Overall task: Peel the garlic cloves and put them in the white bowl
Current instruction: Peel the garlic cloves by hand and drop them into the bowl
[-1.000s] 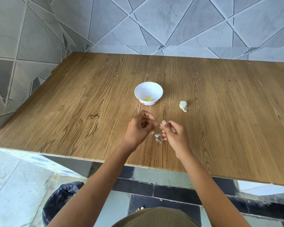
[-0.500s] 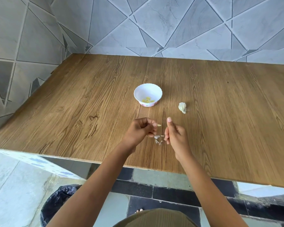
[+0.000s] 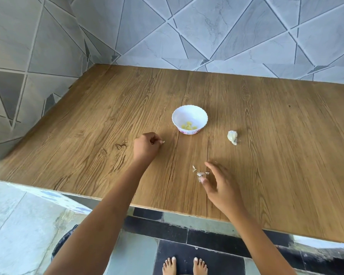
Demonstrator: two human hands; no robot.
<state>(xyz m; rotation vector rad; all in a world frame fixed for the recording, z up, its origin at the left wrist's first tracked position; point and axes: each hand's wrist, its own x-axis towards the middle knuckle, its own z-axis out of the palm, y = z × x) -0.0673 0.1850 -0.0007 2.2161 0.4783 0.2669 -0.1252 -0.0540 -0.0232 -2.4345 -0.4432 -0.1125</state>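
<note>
Both bare forearms reach forward over the near edge, well apart from each other. The left hand [image 3: 146,146] is the farther one, knuckles up, fingers curled in and pinching a small pale piece [image 3: 163,142] that pokes out at the fingertips; I cannot tell if it is clove or skin. The right hand [image 3: 219,184] is nearer and blurred, its fingers loosely spread and holding nothing, and the person's bare feet [image 3: 169,264] show below.
</note>
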